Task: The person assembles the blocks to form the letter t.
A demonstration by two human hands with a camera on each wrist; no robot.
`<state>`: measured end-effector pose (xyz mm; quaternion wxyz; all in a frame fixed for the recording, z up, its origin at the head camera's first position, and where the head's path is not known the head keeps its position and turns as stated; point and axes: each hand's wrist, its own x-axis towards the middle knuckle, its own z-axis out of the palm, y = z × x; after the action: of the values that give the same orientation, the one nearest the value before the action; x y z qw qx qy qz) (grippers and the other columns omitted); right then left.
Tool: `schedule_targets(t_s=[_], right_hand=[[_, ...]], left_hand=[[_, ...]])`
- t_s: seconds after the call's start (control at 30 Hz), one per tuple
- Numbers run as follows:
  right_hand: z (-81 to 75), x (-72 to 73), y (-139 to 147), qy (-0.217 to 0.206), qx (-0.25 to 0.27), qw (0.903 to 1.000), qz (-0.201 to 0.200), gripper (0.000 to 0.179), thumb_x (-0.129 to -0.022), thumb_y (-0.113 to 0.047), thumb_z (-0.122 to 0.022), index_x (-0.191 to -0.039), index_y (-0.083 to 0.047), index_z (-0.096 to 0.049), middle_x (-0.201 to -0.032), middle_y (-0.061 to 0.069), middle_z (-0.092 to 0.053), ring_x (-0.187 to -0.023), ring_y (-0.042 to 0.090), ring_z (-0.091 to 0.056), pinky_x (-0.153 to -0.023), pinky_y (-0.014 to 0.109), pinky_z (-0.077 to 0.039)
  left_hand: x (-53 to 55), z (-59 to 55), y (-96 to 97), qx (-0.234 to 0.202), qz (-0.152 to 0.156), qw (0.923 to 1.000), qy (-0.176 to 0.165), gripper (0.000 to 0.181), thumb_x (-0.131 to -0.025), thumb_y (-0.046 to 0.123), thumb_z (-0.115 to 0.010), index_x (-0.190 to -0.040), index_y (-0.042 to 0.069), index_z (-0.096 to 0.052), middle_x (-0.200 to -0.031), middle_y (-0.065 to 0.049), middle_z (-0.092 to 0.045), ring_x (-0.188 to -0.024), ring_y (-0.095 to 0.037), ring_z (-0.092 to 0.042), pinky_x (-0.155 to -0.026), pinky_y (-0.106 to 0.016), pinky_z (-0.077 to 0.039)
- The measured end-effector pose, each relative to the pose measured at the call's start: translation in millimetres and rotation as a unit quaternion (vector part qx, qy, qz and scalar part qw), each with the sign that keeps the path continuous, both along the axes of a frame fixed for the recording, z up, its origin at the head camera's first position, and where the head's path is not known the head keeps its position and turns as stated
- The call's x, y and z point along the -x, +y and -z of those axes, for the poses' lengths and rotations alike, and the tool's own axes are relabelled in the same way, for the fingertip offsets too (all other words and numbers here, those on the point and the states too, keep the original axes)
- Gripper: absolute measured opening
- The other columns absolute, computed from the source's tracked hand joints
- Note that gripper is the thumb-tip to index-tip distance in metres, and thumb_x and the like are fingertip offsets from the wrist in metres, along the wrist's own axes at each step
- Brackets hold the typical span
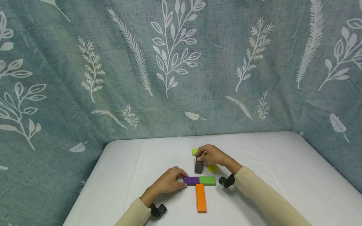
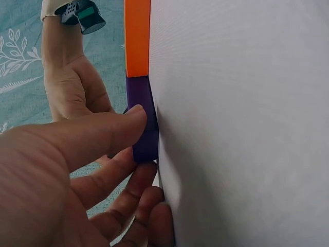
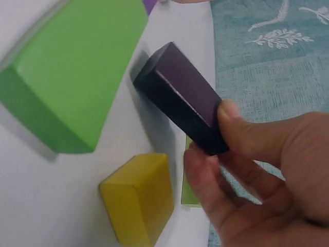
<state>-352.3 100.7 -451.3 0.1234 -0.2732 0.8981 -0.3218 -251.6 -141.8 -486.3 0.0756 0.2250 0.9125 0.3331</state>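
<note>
Between thumb and fingers my right hand (image 1: pixel 212 155) pinches one end of a dark brown block (image 3: pixel 180 100). Its other end points toward the row of blocks in front of me. My left hand (image 1: pixel 170 180) grips the left end of a purple block (image 1: pixel 191 180), thumb on the near side and fingers at the far side and end. A green block (image 1: pixel 207 180) lies end to end with the purple one. An orange block (image 1: pixel 201 198) runs toward me from where those two meet, forming a T.
A yellow block (image 3: pixel 139 198) lies under my right hand, just behind the green one. Farther back a lime-green block (image 1: pixel 194 151) is partly hidden by my right fingers. All lie on a white-covered table (image 1: pixel 158 150), with a leaf-patterned cloth (image 1: pixel 215 94) hanging behind.
</note>
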Motion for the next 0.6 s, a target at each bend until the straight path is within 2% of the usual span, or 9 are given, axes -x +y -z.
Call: schedule_targets(t_s=[0.1,0.3,0.6], right_hand=[[1.6,1.1,1.6,-0.012,0.024,0.9996,0.007,0.011,-0.093,-0.012,-0.069,-0.102,-0.01,-0.076,-0.102,0.0,-0.073,-0.096,0.015,-0.061,-0.086,0.036,-0.052],[5.0,2.8,2.9,-0.052,0.061,0.9966,0.014,0.005,-0.092,-0.013,-0.071,-0.092,-0.013,-0.076,-0.093,-0.002,-0.074,-0.086,0.014,-0.061,-0.079,0.03,-0.052],[8.3,1.0,5.3,-0.078,0.08,0.9935,0.022,0.005,-0.092,-0.013,-0.071,-0.094,-0.011,-0.075,-0.095,0.001,-0.071,-0.085,0.014,-0.064,-0.078,0.03,-0.056]], left_hand=[[0.0,1.0,-0.5,-0.003,0.002,1.0,0.002,0.027,-0.086,0.024,-0.078,-0.11,0.014,-0.071,-0.104,0.001,-0.064,-0.094,-0.014,-0.053,-0.083,-0.027,-0.044],[0.0,1.7,-0.9,-0.011,0.004,0.9999,0.001,0.027,-0.086,0.023,-0.079,-0.11,0.013,-0.071,-0.104,0.0,-0.064,-0.094,-0.014,-0.053,-0.082,-0.027,-0.043],[-0.8,1.2,-0.3,-0.007,0.0,1.0,-0.004,0.026,-0.086,0.024,-0.079,-0.11,0.014,-0.071,-0.103,0.0,-0.063,-0.093,-0.014,-0.052,-0.081,-0.027,-0.042]])
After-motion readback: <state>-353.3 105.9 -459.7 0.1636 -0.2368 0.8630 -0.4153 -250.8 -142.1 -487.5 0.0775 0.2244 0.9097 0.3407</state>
